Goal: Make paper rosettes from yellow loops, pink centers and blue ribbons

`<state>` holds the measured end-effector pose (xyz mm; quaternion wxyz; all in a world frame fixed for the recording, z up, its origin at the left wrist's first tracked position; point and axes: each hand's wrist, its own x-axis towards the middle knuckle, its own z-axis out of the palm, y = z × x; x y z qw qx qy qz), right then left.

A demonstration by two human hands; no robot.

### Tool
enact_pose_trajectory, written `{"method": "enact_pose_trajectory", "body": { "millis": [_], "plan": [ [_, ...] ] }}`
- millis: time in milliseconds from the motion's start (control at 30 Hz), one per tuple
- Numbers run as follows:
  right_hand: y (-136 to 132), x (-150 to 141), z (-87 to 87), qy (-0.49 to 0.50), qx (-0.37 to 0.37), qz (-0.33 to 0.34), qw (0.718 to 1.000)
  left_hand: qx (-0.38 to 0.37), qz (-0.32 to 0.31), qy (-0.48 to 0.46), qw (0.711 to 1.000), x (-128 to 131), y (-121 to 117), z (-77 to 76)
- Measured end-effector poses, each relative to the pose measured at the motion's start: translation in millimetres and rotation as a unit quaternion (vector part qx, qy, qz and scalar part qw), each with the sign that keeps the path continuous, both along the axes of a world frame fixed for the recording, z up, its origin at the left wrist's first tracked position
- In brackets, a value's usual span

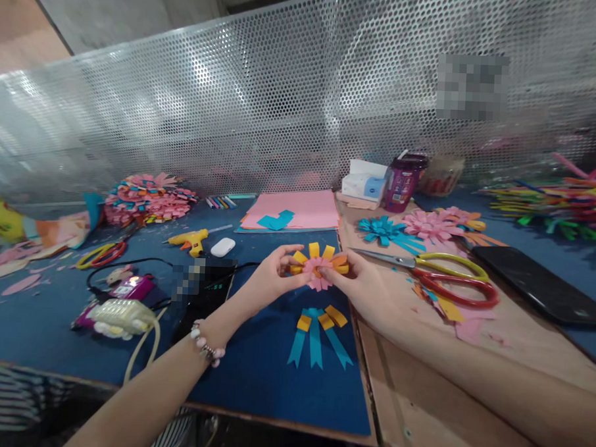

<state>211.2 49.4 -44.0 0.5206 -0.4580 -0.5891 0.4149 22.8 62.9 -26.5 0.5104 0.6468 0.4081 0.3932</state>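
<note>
Between my two hands is a paper flower [320,269] with yellow-orange looped petals and a pink fringed centre. My left hand [278,274] pinches its left edge, the thumb lying against the pink centre. From the right, my right hand [357,279] grips the flower too, its thumb on the middle and its fingers partly hidden behind the petals. Just below, on the blue mat [271,380], lie blue paper ribbon tails [315,343] with notched ends, and yellow loops rest over their upper part.
Scissors [454,276] with yellow and red handles lie to the right, near a black phone [542,283]. A yellow glue gun [193,241], a white earbud case [222,247] and pink paper sheets [299,207] are beyond my hands. Finished paper flowers [431,226] sit at back right.
</note>
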Motion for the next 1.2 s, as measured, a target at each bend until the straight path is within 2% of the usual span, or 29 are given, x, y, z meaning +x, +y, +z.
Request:
{"method": "enact_pose_trajectory", "body": {
  "millis": [133,367,733,967,1100,1200],
  "plan": [
    [-1,-2,2.9,0.006,0.002,0.006,1.000,0.023,0.026,0.001,0.999,0,1,-0.1],
    [1,0,2.5,0.001,-0.006,0.016,1.000,0.007,0.054,0.013,0.998,1,-2,10.9],
    [-4,-1,8.8,0.003,-0.018,0.019,1.000,0.027,0.051,-0.002,0.998,1,0,6.6],
    [2,6,6.1,0.038,-0.006,-0.003,0.999,-0.005,0.074,-0.010,0.997,-2,6,4.7],
    [14,17,0.4,0.042,0.013,-0.034,0.998,0.027,0.106,0.011,0.994,-8,12,4.5],
    [19,21,-3.2,0.031,0.000,-0.027,0.999,0.058,0.105,0.036,0.992,-12,15,3.2]
  ]
}}
